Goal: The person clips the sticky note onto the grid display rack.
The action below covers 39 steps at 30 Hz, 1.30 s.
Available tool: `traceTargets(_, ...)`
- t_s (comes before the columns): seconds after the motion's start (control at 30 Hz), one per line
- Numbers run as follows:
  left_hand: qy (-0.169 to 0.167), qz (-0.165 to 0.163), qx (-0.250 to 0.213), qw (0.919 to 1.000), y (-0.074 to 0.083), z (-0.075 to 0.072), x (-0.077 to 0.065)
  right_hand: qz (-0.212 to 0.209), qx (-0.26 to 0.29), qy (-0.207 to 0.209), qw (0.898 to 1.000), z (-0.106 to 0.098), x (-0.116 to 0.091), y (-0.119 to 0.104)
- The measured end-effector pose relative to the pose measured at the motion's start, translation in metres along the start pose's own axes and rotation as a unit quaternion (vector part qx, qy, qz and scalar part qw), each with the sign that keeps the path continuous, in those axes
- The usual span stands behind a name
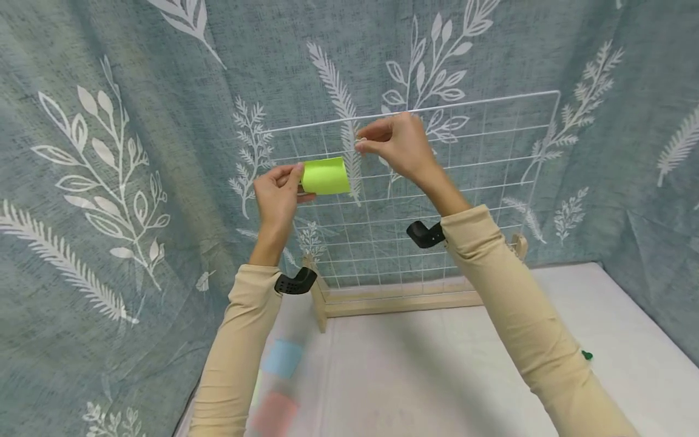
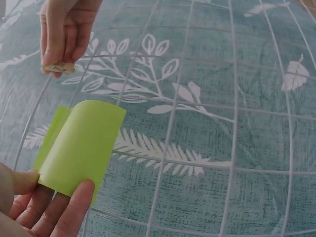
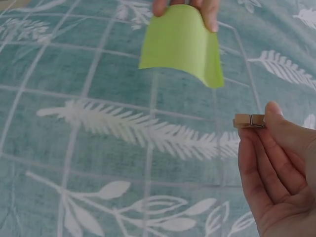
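In the head view my left hand (image 1: 277,193) pinches a bright green sheet of paper (image 1: 326,176) by its left edge, in front of a white wire grid (image 1: 404,200). The paper (image 2: 81,148) bows into a curve between thumb and fingers in the left wrist view. Up and to the right, my right hand (image 1: 401,145) is near the grid's upper wires. Its thumb and fingers pinch a small wooden clothespin (image 3: 249,120), seen best in the right wrist view. Clothespin and paper are apart.
The grid stands on a wooden base (image 1: 404,303) on a white table (image 1: 393,376). A blue sheet (image 1: 283,358) and a pink sheet (image 1: 275,414) lie at the table's left. A small green object (image 1: 587,355) is at the right. A patterned teal curtain (image 1: 164,255) hangs behind.
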<state>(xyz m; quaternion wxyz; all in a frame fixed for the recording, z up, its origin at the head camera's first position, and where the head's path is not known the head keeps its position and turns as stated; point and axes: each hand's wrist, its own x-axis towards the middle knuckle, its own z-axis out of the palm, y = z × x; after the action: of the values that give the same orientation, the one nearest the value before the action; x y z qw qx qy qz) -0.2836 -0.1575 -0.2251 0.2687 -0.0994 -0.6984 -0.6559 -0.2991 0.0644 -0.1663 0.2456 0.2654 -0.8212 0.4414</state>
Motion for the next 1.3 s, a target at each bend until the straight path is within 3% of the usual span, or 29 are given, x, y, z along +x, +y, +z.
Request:
traceTargets(0.33, 0.030, 0.025, -0.006, 0.9992, 0.007, -0.001, 0.014, 0.025, 0.026, -0.003, 0.999, -0.002, 0.024, -0.016)
traceTargets(0.57, 0.044, 0.008, -0.031, 0.9985, 0.007, 0.000, 0.024, 0.027, 0.083, -0.009, 0.996, 0.001, 0.046, -0.037)
traceTargets(1.07, 0.070, 0.044, -0.013, 0.9964, 0.008, 0.001, 0.034, 0.028, 0.073, -0.033, 0.996, 0.025, 0.069, -0.050)
traceTargets(1.3, 0.069, 0.049, -0.042, 0.9955, 0.010, 0.002, 0.038, 0.031, 0.062, -0.051, 0.996, 0.030, 0.071, -0.051)
